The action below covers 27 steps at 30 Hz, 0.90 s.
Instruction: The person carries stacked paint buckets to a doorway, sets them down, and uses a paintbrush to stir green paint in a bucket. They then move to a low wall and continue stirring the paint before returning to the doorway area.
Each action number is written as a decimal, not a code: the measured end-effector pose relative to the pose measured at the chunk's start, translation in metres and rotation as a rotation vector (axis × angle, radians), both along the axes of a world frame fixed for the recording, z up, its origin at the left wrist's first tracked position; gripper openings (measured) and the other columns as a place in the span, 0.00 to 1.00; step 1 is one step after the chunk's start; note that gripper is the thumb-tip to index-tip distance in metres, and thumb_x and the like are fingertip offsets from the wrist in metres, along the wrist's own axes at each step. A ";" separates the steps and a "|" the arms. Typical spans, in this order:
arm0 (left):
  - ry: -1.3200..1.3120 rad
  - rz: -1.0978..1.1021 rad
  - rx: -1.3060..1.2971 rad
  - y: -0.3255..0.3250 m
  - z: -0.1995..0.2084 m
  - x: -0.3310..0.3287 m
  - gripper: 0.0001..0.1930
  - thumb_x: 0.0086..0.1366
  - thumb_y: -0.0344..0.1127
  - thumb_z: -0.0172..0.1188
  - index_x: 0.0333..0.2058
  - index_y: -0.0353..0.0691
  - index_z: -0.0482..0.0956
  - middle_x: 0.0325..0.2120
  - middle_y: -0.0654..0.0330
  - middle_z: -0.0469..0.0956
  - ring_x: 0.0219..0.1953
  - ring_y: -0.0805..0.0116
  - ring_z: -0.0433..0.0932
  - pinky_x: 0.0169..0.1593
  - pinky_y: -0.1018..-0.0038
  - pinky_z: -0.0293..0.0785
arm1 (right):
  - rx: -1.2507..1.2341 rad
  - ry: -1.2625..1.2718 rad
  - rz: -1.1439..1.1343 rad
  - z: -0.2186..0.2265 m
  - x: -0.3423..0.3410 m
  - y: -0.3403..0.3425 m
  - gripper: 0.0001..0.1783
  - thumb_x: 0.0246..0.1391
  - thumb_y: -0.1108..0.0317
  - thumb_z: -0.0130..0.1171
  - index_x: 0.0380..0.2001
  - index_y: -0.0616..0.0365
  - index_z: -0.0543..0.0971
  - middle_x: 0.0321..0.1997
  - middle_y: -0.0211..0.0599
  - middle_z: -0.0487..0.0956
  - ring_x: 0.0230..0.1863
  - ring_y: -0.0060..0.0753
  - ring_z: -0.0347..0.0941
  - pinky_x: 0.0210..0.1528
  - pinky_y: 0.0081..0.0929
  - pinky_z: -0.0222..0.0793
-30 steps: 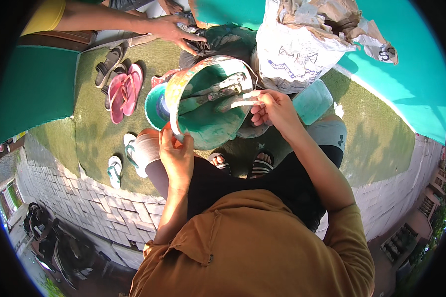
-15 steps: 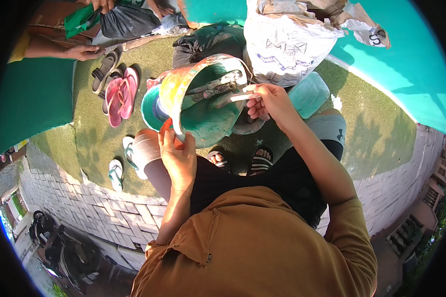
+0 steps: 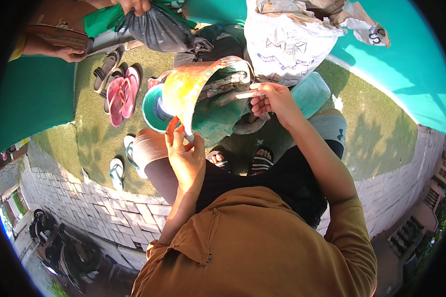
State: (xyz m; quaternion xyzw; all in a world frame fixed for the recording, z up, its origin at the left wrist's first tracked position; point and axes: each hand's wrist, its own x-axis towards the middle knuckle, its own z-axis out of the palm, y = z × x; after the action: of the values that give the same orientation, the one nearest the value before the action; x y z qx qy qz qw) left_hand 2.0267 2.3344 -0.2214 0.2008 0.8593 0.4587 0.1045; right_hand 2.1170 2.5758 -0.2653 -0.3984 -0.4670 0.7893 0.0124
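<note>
A tilted bucket [image 3: 184, 91], yellow-orange outside and paint-stained green inside, is between my knees with its mouth toward me. My left hand [image 3: 187, 153] pinches its near rim between thumb and fingers. In my right hand [image 3: 278, 101], closed at the bucket's mouth, is what looks like a paintbrush [image 3: 249, 94] with a pale handle; its darker end points into the bucket. Stained, crumpled material [image 3: 228, 81] lies inside the bucket, its kind unclear. Just behind the bucket on the left stands a teal pail [image 3: 151, 110].
At the right is a translucent green tub [image 3: 312, 94], below a full white sack [image 3: 282, 47]. Another person's hand [image 3: 134, 6] holds a black plastic bag [image 3: 156, 29] at the upper left. Pink flip-flops [image 3: 123, 96] and greenish-white flip-flops [image 3: 116, 173] lie on the left.
The bucket's near rim has lifted, with my left hand moving slightly up and right. My right hand has shifted slightly right. The other person's black bag has moved right and down.
</note>
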 end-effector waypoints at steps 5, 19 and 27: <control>0.021 -0.009 -0.005 0.001 0.003 0.003 0.13 0.58 0.21 0.59 0.43 0.31 0.74 0.55 0.48 0.66 0.44 0.64 0.77 0.32 0.78 0.82 | -0.002 0.015 0.005 -0.002 0.000 0.001 0.14 0.61 0.67 0.44 0.37 0.64 0.77 0.27 0.39 0.79 0.23 0.27 0.77 0.27 0.23 0.76; 0.040 -0.029 -0.055 0.002 0.007 0.007 0.10 0.60 0.23 0.59 0.41 0.29 0.73 0.57 0.49 0.64 0.41 0.68 0.78 0.33 0.80 0.82 | -0.016 0.018 -0.022 0.000 -0.001 0.001 0.15 0.64 0.64 0.45 0.37 0.65 0.76 0.26 0.40 0.78 0.23 0.30 0.76 0.27 0.25 0.76; 0.090 -0.061 -0.014 -0.001 0.004 0.008 0.14 0.61 0.22 0.57 0.46 0.31 0.73 0.58 0.50 0.62 0.40 0.67 0.80 0.36 0.79 0.82 | -0.032 0.056 -0.018 0.004 -0.003 0.000 0.14 0.64 0.64 0.46 0.39 0.65 0.76 0.26 0.40 0.78 0.23 0.30 0.77 0.27 0.25 0.76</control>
State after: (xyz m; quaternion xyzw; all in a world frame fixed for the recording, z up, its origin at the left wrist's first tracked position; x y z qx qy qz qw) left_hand 2.0351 2.3330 -0.2176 0.2465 0.8598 0.4398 0.0810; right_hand 2.1137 2.5753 -0.2609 -0.3804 -0.4500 0.8076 0.0262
